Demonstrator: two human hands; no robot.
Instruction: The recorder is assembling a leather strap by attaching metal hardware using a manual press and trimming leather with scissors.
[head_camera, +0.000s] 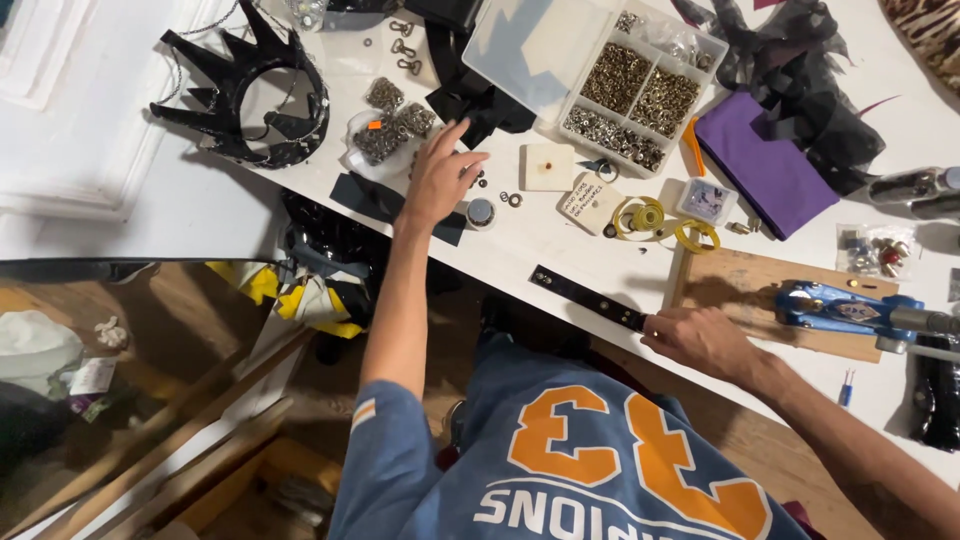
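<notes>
My left hand (438, 180) reaches out over the white table (530, 245) with its fingers spread. It hovers beside clear bags of metal hardware (392, 128) and some small loose rings (510, 198), and holds nothing that I can see. My right hand (700, 340) pinches one end of a long black strap (588, 296) with metal studs at the table's near edge. The strap's end lies by a wooden board (750, 285). On that board stands a blue hand press tool (850, 308).
A clear compartment box of eyelets (640, 90) lies open at the back. A black spiked crown (250, 90) sits far left, purple cloth (765, 165) and black fabric (800, 70) far right. Yellow tape rolls (650, 216), a small white block (548, 165) and a round cap (481, 212) lie mid-table.
</notes>
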